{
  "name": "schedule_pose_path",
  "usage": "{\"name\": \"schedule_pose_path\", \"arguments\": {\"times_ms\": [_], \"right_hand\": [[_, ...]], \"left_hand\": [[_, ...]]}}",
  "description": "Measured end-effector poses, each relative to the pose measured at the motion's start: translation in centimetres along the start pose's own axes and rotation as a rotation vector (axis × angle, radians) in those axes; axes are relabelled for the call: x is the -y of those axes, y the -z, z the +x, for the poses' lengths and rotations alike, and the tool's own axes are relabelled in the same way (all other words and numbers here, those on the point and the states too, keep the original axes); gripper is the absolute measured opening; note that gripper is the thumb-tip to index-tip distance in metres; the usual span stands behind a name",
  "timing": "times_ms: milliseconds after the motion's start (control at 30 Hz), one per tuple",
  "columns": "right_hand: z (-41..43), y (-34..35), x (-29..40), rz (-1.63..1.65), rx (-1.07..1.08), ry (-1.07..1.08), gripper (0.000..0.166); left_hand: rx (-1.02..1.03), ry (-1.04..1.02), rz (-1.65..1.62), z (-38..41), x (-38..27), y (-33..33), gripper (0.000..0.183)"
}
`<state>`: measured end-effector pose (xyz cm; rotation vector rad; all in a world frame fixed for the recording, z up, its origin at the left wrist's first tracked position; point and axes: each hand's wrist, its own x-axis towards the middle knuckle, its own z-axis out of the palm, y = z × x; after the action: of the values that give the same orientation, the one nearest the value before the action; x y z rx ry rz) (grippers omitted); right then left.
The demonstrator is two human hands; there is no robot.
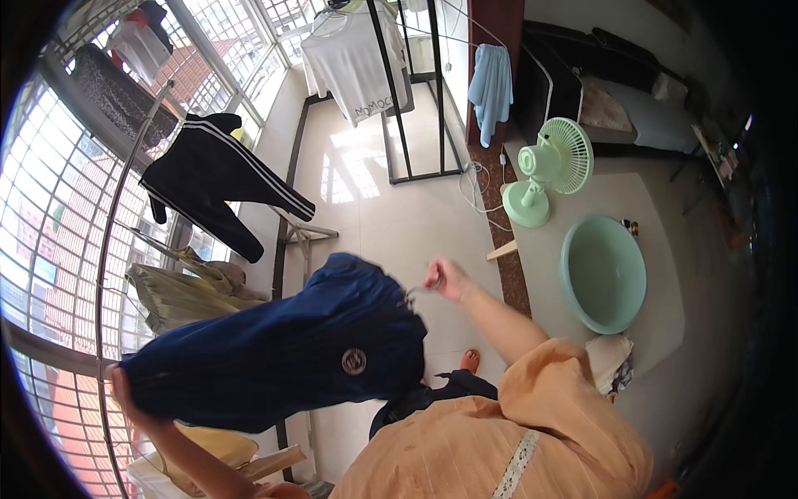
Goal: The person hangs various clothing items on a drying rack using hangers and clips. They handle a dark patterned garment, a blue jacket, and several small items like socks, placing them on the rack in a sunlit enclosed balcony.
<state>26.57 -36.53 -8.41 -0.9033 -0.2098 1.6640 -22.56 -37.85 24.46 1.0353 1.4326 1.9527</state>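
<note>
A navy blue garment with a round badge is stretched across the space before me. My left hand grips its far left end, close to a metal rail by the window grille. My right hand is closed on the hook of a thin metal hanger. The hanger meets the gathered right end of the garment, where most of it is hidden by cloth. I cannot tell whether the garment is a pair of trousers.
Black trousers with white stripes hang on the metal drying rail. Beyond stands a black metal rack with a white shirt. To the right, a green fan and a plastic basin rest on a table. A cable trails across the floor.
</note>
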Motion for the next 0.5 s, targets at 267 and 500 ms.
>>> {"name": "schedule_pose_path", "arguments": {"times_ms": [267, 500], "right_hand": [[-4.1, -15.8, 11.0, -0.427, 0.211, 0.117, 0.022], [-4.3, -20.3, 8.2, -0.706, 0.165, -0.023, 0.018]], "left_hand": [[0.213, 0.257, 0.521, -3.2, 26.0, 11.0, 0.023], [0.69, 0.209, 0.848, -10.6, 34.3, 12.2, 0.053]]}}
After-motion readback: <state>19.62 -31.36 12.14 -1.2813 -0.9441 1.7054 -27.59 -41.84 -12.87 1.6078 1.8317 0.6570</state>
